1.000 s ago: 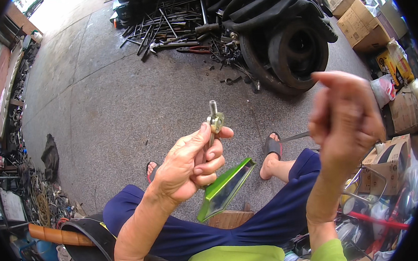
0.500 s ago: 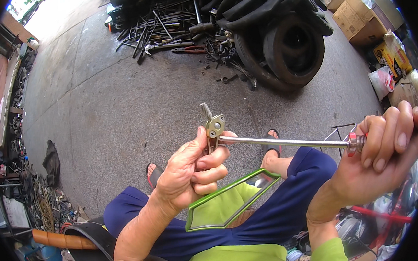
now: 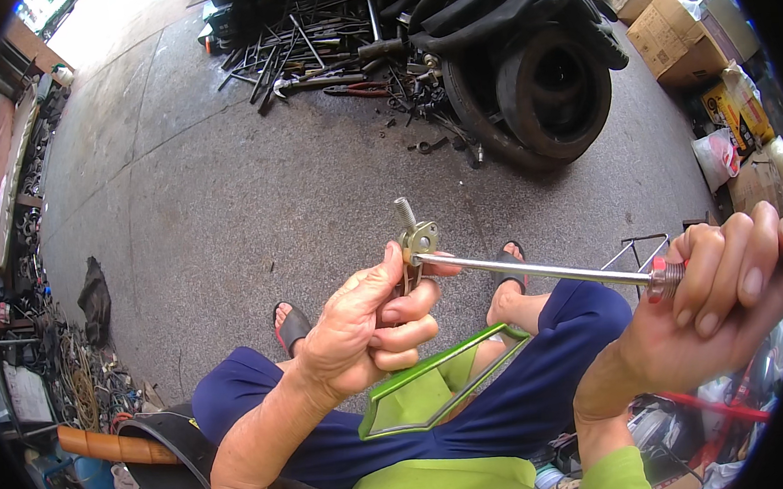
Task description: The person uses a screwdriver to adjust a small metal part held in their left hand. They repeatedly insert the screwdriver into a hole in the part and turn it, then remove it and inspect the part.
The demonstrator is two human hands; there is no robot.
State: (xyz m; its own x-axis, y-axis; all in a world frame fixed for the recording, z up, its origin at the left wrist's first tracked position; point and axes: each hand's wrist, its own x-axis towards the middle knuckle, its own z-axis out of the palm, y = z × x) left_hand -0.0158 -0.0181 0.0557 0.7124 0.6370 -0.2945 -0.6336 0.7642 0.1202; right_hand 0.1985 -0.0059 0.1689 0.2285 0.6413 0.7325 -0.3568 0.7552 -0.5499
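Note:
My left hand [image 3: 356, 325] is closed around the stem of a rear-view mirror [image 3: 422, 400] with a bright green frame. The mirror hangs below that hand over my lap, its glass reflecting lime green cloth. Above my thumb and forefinger sticks out its brass-coloured pivot bracket [image 3: 422, 238], with a threaded bolt [image 3: 405, 211] pointing up. My right hand [image 3: 704, 303] grips the reddish clear handle of a screwdriver [image 3: 550, 270]. The long steel shaft runs leftward, its tip at the bracket beside my left forefinger. Whether the tip sits in a screw is hidden.
Ahead on the concrete floor lies a heap of metal tools [image 3: 312, 53] with a hammer and pliers. Beside it are black tyres [image 3: 554, 94]. Cardboard boxes [image 3: 665, 34] stand at the right; a black bucket [image 3: 182, 449] is at my lower left.
My left hand, the bracket and the mirror have shifted slightly right and down, and the bracket is turned a little. The screwdriver tip stays at the bracket; my right fingers have moved slightly.

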